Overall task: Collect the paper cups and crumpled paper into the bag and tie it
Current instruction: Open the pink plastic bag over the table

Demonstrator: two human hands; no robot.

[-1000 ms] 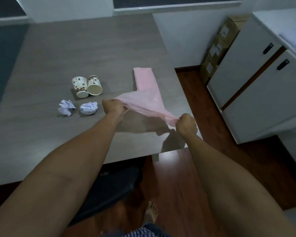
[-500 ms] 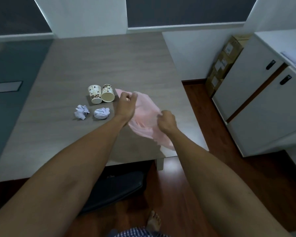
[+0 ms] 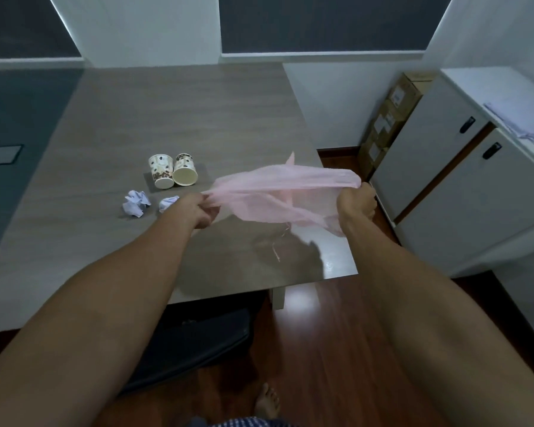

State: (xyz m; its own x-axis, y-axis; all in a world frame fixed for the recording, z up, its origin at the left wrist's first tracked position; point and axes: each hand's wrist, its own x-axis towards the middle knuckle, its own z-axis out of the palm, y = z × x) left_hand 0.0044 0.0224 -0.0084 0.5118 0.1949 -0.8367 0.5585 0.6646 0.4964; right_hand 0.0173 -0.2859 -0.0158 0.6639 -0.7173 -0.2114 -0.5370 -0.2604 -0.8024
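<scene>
**A:** Grey wood-grain table (image 3: 179, 112) in a small office, white cabinets (image 3: 444, 192) off to the right. What were the hands doing?

**B:** Left hand (image 3: 199, 209) was curled, pinching one end of the pink bag (image 3: 285, 192). Right hand (image 3: 356, 203) was fisted on the other end. Bag was stretched between them, above the table, long axis running left-right across the view. Couldn't tell if the mouth was actually open; it read as a flat, sagging film.

**A:** And the rubbish?

**B:** All on the left hand's side. Near crumpled paper (image 3: 168, 203) was just beside the left hand, partly hidden behind it. Second paper ball (image 3: 135, 203) sat further left. Two paper cups (image 3: 173, 175) lay on their sides, touching each other, just beyond the papers. Right hand was well apart from all of it, out near the table's right edge.

**A:** So left does the picking?

**B:** My read, yes. Left is nearer, so right would have to keep the bag's rim while left lets go and reaches. Risk: thin film collapsing once it's held on one side only.
</scene>
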